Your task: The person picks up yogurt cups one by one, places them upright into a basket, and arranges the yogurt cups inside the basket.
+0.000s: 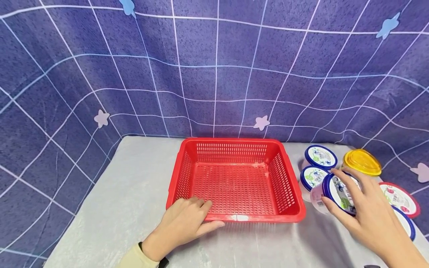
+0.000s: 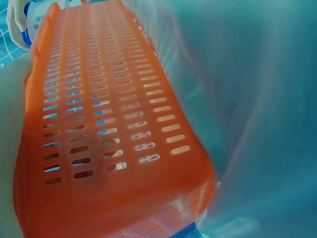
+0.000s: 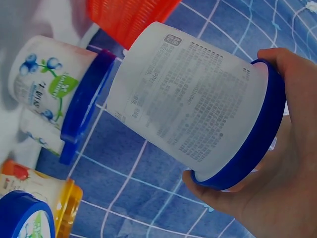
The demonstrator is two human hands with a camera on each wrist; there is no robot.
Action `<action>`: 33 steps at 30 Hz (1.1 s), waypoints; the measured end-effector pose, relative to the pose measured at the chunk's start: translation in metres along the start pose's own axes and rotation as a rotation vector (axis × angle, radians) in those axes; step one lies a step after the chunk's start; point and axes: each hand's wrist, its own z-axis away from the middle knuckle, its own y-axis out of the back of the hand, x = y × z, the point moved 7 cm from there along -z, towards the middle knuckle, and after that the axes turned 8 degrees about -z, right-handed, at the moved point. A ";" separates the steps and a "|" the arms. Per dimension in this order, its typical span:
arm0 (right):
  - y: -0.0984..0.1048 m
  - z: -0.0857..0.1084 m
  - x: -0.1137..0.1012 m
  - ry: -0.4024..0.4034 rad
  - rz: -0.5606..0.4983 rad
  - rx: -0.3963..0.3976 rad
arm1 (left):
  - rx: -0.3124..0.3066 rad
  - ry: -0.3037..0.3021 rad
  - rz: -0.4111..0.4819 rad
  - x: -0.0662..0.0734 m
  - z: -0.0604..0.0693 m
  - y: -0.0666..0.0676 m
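As left hand (image 1: 183, 220) grips slotted basket (image 1: 264, 218), right hand (image 1: 372, 208) holds round tub (image 3: 190, 106).

Looks forward-down from the head over a red rectangular slotted plastic basket (image 1: 268, 218), shared close along one wall (image 2: 96, 148) from left wrist, farther off at top from right.

Left hand (image 1: 186, 219): knuckles up, fingers bent down and gripping, thumb out roughly straight to the right. Wrist low, left of center; pale sleeve (image 1: 137, 258) up to a dark band (image 1: 163, 262). Left wrist view gets only a strip of that hand at its left edge. Right hand (image 1: 373, 212): back of hand up, wide C-grip, thumb nearer the body, fingers arched on the far side. Forearm bare, exits bottom right. Right wrist view confirms: digits opposed, loaded, palm standing off. Hands well apart.
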 end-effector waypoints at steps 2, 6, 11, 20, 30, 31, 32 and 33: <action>0.002 -0.003 -0.001 0.004 0.001 0.016 | 0.000 0.005 -0.001 0.000 0.000 0.000; 0.005 -0.006 -0.002 -0.009 -0.005 0.029 | -0.001 0.012 0.002 0.000 0.000 0.000; 0.005 -0.010 -0.001 -0.061 -0.007 0.007 | -0.007 0.018 0.001 -0.001 0.000 -0.001; 0.000 -0.020 -0.003 -0.015 -0.010 -0.001 | -0.030 0.026 -0.014 -0.001 0.001 -0.002; -0.005 -0.033 -0.015 0.028 -0.023 -0.016 | -0.009 0.023 -0.009 -0.001 0.001 0.000; -0.005 -0.034 -0.017 0.030 -0.026 -0.018 | -0.007 0.023 -0.009 -0.001 0.001 0.000; -0.006 -0.035 -0.019 0.034 -0.030 -0.021 | -0.006 0.022 -0.009 0.000 0.001 0.001; -0.007 -0.036 -0.021 0.037 -0.033 -0.024 | -0.006 0.022 -0.010 0.000 0.001 0.001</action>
